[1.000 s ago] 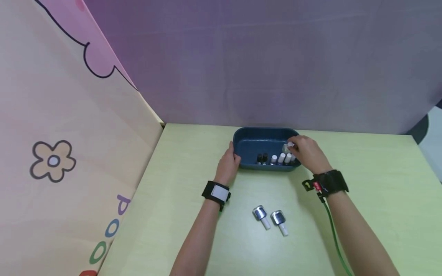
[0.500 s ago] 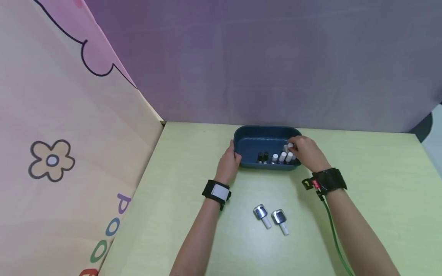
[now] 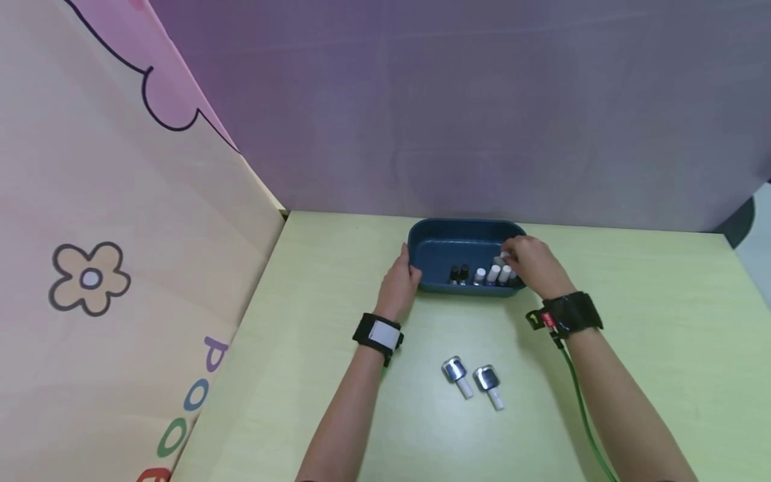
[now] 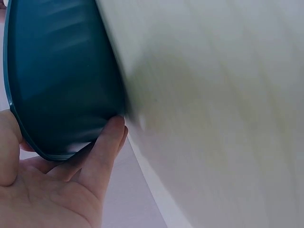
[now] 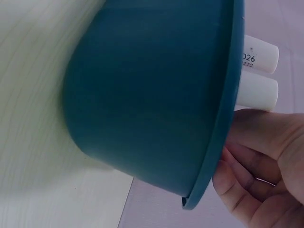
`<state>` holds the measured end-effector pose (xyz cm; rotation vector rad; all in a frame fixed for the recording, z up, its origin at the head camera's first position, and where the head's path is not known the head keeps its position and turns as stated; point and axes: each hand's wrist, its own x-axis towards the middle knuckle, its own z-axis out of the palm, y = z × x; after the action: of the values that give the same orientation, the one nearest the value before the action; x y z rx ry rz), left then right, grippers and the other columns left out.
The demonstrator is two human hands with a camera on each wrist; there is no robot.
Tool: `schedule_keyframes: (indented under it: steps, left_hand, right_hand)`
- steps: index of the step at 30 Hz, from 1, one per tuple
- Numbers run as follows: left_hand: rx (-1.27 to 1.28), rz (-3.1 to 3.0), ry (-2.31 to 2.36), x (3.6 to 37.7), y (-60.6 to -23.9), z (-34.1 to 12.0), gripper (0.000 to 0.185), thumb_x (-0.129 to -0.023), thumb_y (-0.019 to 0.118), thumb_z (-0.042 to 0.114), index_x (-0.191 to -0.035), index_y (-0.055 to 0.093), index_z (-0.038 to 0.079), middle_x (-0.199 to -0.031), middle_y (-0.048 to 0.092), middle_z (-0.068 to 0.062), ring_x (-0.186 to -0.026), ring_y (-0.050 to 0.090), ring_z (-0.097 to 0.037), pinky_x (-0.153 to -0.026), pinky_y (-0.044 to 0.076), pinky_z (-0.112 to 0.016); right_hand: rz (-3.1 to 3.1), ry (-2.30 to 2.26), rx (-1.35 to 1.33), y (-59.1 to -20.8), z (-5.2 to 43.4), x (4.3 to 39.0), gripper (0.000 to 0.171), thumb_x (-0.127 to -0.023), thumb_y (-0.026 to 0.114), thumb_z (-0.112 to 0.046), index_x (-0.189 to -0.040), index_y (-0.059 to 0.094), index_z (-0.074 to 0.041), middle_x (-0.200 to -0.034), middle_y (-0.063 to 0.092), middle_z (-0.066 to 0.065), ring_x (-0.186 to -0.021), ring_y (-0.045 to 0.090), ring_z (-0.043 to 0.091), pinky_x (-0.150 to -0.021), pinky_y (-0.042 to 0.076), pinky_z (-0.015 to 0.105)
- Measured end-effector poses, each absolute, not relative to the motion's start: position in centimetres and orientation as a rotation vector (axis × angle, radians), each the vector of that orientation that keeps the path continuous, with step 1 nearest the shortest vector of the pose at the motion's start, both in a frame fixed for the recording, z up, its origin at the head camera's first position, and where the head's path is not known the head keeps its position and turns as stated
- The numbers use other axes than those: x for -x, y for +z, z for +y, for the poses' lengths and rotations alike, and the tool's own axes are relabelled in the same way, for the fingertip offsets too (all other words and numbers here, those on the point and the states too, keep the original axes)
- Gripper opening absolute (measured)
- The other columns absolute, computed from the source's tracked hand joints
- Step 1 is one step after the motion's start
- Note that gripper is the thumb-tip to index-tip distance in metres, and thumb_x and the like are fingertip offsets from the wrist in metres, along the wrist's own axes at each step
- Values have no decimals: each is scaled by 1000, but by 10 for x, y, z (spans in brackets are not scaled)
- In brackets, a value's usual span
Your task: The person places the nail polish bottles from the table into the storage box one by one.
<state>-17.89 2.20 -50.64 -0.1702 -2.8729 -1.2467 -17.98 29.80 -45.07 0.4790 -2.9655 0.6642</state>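
Observation:
A dark blue plastic tray (image 3: 446,289) stands at the back of the table. My left hand (image 3: 397,284) holds its left end; in the left wrist view the thumb is at the rim and the fingers (image 4: 102,156) lie along the outer wall. My right hand (image 3: 536,264) reaches over the tray's right end and pinches the white cap of a nail polish bottle (image 3: 498,261) inside. Along the near wall stand several more bottles, some with white caps (image 3: 493,273), two with black caps (image 3: 459,273). In the right wrist view, the tray wall hides the pinched bottle.
Two nail polish bottles with silvery square bodies and white caps, a left one (image 3: 455,369) and a right one (image 3: 486,378), lie on the table in front of the tray. A purple-grey curtain (image 3: 458,120) hangs behind. A green cable (image 3: 581,402) runs along the right forearm.
The right hand's pinched white cap has sunk slightly lower into the tray. The left hand keeps its place, and the head view has shifted a little.

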Motion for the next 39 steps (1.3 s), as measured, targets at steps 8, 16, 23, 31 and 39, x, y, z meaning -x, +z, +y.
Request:
schedule_keyframes:
  steps: [8, 16, 23, 31, 39]
  left_hand:
    - [174, -2872, -1264, 178, -506, 22, 67, -96, 47, 16, -157, 23, 2, -80, 45, -5, -50, 34, -12, -48, 31, -27]
    - [181, -2873, -1276, 176, -505, 22, 68, -96, 46, 16, -157, 22, 2, -79, 44, -5, -50, 33, -12, -48, 29, -26]
    - [186, -2865, -1283, 176, -503, 21, 68, -95, 47, 15, -157, 22, 0, -80, 45, -5, -51, 34, -12, -49, 30, -26]
    - [183, -2863, -1254, 182, -505, 22, 69, -95, 47, 16, -157, 21, 1, -88, 52, -10, -53, 35, -13, -50, 32, -26]
    - [206, -2866, -1190, 188, -505, 31, 66, -95, 46, 14, -155, 25, -2, -93, 55, -14, -51, 32, -13, -49, 30, -27]
  right_hand:
    - [-2921, 648, -477, -444, 298, 176, 19, -88, 66, 5, -106, 70, 10, -97, 68, 25, -83, 67, 34, -73, 56, 45]
    - [-2868, 616, -471, -439, 298, 163, 18, -88, 66, 4, -105, 70, 8, -93, 68, 22, -80, 65, 32, -70, 55, 44]
    - [-2828, 628, -457, -431, 296, 151, 19, -89, 67, 2, -106, 70, 8, -95, 68, 22, -81, 66, 31, -71, 56, 44]
    - [-2771, 636, -531, -427, 290, 137, 13, -89, 67, 1, -100, 70, 6, -91, 68, 18, -81, 62, 29, -70, 53, 44]
    - [-2787, 669, -475, -428, 291, 116, 17, -90, 65, -1, -103, 71, 7, -97, 68, 21, -83, 66, 30, -70, 55, 43]
